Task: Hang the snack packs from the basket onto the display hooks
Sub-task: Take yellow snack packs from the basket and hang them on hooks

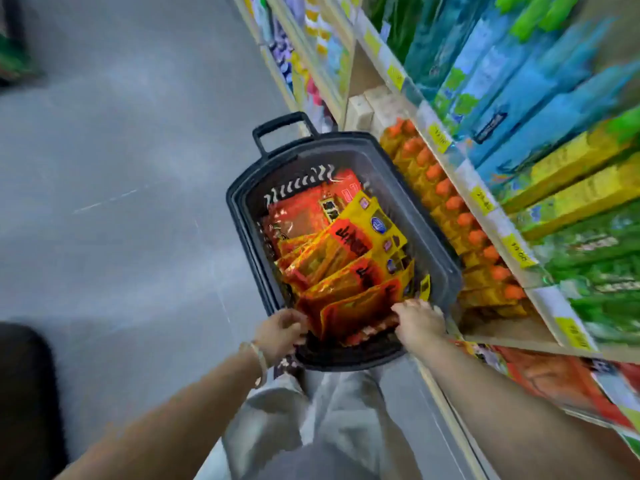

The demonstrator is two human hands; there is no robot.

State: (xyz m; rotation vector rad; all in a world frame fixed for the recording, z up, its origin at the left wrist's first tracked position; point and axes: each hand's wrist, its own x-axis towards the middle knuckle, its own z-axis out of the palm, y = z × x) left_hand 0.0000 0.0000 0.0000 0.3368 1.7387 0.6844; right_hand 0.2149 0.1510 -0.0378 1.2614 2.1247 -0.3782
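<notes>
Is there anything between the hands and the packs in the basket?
Nothing visible does. The left hand and right hand hold the nearest packs at the near end of the basket, whose top is open. The hooks do not show here.

Grey floor fills nine o'clock, while shelves of blue boxes and orange-capped packs run from twelve to four o'clock.

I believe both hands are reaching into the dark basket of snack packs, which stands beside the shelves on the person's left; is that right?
Not quite: the head view shows the shelves on the person's right. The left hand and right hand do reach into the dark basket of snack packs.
</notes>
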